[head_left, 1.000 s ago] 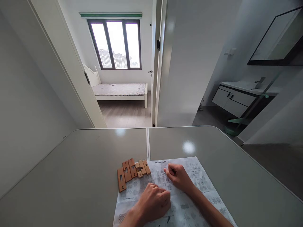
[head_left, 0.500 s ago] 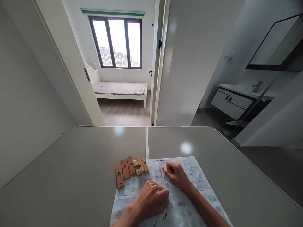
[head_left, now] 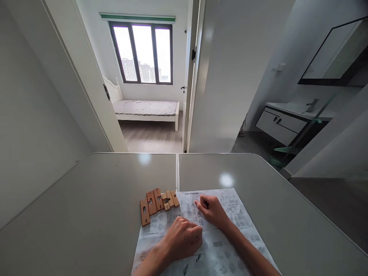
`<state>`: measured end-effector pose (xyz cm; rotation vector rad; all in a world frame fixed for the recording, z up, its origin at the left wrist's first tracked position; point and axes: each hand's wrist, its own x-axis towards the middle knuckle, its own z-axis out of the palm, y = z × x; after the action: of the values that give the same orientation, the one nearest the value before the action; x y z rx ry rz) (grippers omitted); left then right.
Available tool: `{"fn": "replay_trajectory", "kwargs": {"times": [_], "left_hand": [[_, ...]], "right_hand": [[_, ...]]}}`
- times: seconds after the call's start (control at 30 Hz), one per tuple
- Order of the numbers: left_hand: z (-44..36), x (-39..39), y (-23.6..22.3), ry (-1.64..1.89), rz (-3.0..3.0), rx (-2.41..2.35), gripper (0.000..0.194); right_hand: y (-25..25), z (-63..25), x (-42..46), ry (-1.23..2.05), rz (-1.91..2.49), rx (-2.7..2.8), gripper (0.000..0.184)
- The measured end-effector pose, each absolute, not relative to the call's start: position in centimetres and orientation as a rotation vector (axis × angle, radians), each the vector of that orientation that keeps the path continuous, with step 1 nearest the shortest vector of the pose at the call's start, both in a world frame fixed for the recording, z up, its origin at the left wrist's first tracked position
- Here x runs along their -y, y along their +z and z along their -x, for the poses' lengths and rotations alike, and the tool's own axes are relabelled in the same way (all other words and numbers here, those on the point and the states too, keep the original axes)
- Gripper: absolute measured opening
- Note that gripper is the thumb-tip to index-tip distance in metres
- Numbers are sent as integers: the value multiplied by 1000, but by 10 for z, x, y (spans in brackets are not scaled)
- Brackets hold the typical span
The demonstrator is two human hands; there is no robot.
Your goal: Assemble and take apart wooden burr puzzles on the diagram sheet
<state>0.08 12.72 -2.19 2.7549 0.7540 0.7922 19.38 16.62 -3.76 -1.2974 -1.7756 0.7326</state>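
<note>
My left hand (head_left: 184, 237) rests curled into a fist on a printed paper sheet (head_left: 161, 230). Farther up the same sheet lies my right hand (head_left: 211, 209), also closed, with its thumb side toward the left. Nothing shows between the fingers of either hand. Left of my right hand and above my left, several wooden puzzle pieces stand in a slanting row. The largest is a notched brown piece (head_left: 143, 217) marked 2, at the left end. Darker slotted pieces (head_left: 158, 199) come beside it, then smaller pale notched pieces (head_left: 167, 199) at the right, partly on the sheet's edge.
The grey table (head_left: 86, 214) has a pale seam (head_left: 177, 172) running away from me. Beyond its far edge, a doorway shows a bed (head_left: 146, 107) and a window (head_left: 142, 51). A washbasin cabinet (head_left: 281, 122) and a mirror stand at the right.
Both hands keep their closed shape and place on the sheet. The whole view of the table and hands has shifted very slightly; the wooden pieces stay in the same arrangement.
</note>
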Motion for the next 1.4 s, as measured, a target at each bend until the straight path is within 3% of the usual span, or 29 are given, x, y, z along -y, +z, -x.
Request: {"fn": "replay_trajectory", "kwargs": {"times": [0.7,0.97,1.13,1.2,1.33,1.4], "left_hand": [[-1,-127,-22,837,-2774,-713,25],[15,-134,5,1217,-2783,-802,37],[65,-146,29,1301,-2738,-1095,12],[91,-148,26,1188,-2767,-1181,31],[133,-156,7,1000,-2743,-1346,89],[143,-163,-2,918,-2697,-1423,106]], "right_hand": [[-38,-196,-166,758,1262,1741,45],[-37,-199,-167,819,1210,1670,48],[-37,-202,-169,849,1203,1614,48],[-37,-203,-169,857,1205,1601,48],[-36,-203,-169,871,1208,1589,48],[-36,-203,-169,876,1209,1589,48]]}}
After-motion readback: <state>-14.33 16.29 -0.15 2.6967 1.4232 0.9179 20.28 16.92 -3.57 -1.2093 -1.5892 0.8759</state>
